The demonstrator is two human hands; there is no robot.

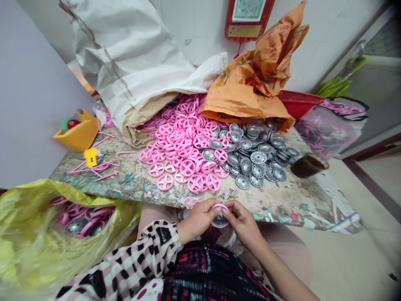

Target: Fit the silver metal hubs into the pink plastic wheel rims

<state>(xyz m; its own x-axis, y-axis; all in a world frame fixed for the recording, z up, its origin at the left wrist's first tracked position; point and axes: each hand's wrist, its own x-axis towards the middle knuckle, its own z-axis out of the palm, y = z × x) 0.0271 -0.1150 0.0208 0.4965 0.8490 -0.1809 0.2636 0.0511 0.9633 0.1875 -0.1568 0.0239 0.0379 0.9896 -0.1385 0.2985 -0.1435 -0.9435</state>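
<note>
Between left hand (pixel 197 219) and right hand (pixel 243 220), fingers clamped on its edges, a pink-rimmed grey wheel (pixel 220 221) is sitting. Beyond the fingertips, pink spoked wheels (pixel 187 168) and grey hubcap-like discs (pixel 258 157) are lying heaped.

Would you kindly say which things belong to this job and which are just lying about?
Job, likely:
held pink-and-grey wheel
pink spoked wheels
grey hubcaps
yellow sack

Apparently lying about:
pink rods
dark cup
yellow container

A red-framed plaque (pixel 248 31) hangs on the wall (pixel 200 25), left of a green umbrella (pixel 335 87).
</note>
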